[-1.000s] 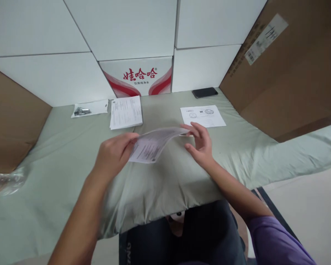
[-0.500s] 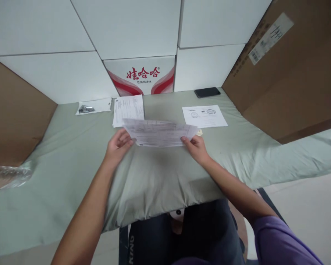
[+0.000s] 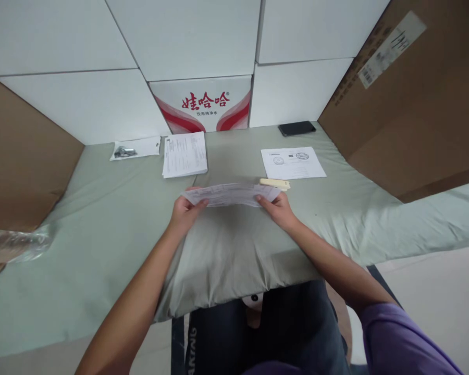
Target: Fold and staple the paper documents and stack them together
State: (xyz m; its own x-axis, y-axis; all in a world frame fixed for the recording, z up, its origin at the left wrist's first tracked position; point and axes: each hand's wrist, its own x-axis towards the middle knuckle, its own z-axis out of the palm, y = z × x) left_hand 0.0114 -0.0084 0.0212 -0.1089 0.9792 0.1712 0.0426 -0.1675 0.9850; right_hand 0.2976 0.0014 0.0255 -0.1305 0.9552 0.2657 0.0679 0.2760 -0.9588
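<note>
Head view shows a thin white printed paper sheet (image 3: 231, 195) held level just above the pale green cloth-covered counter (image 3: 101, 219), at centre. The left hand (image 3: 185, 212) pinches its left edge, fingers closed on it with the thumb on top; the right hand (image 3: 278, 209) pinches the right edge likewise. Such a sheet looks feather-light, limp and easily creased, so it seems best held at both ends, as here. At 1 o'clock of the sheet, just beside it, lies a small cream flat strip (image 3: 275, 183); farther on, a white stamped document (image 3: 293, 162). At 11 o'clock rests a folded white leaflet (image 3: 185, 154). Half a second earlier the sheet stood tilted up, facing the camera; now it lies flatter and lower, and the strip shows fully.
</note>
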